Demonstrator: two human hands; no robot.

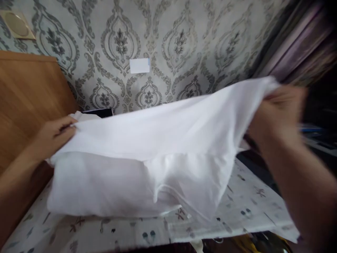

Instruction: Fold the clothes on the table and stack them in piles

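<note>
A white cloth is stretched between my two hands above a surface covered with a patterned sheet. At the left, my left hand pinches one end of the cloth between thumb and fingers. Higher up on the right, my right hand, blurred by motion, grips the other raised corner. The cloth's lower part hangs in folds, with a narrow strip or edge curling near its middle. Its bottom left portion lies close over the sheet.
A wooden cabinet or panel stands at the left. Behind is a patterned wall with a white card and a beige round fitting. Purplish curtains hang at the upper right. Dark items lie beyond the sheet's right edge.
</note>
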